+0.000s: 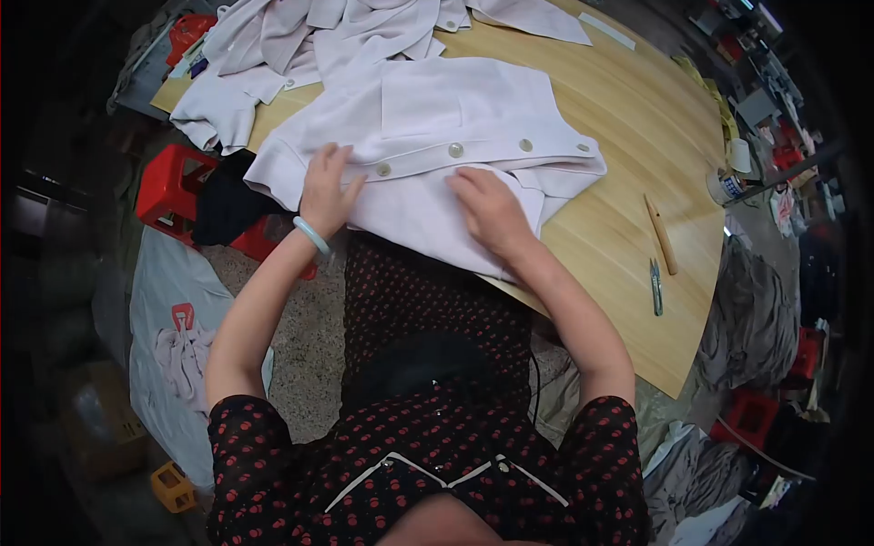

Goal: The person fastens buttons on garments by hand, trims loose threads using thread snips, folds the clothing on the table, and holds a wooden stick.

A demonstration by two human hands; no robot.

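A pale pinkish-white buttoned cardigan [421, 107] lies across the near edge of the wooden table, its button band running sideways with several round buttons. On the band's left part rests my left hand [326, 187], fingers and thumb apart, near one button. My right hand [493, 211] lies on the lower front panel, its slightly bent fingers touching the cloth just below the band. Neither hand shows a clear grip on the fabric. Part of the cardigan drapes over the table edge toward my lap.
More pale garments [364, 32] are heaped at the table's far left. A wooden-handled tool [660, 235] and small thread snips [656, 288] lie on the right of the table [628, 173]. Red stools [173, 193] stand at left. Grey cloth piles [751, 318] lie beyond the right edge.
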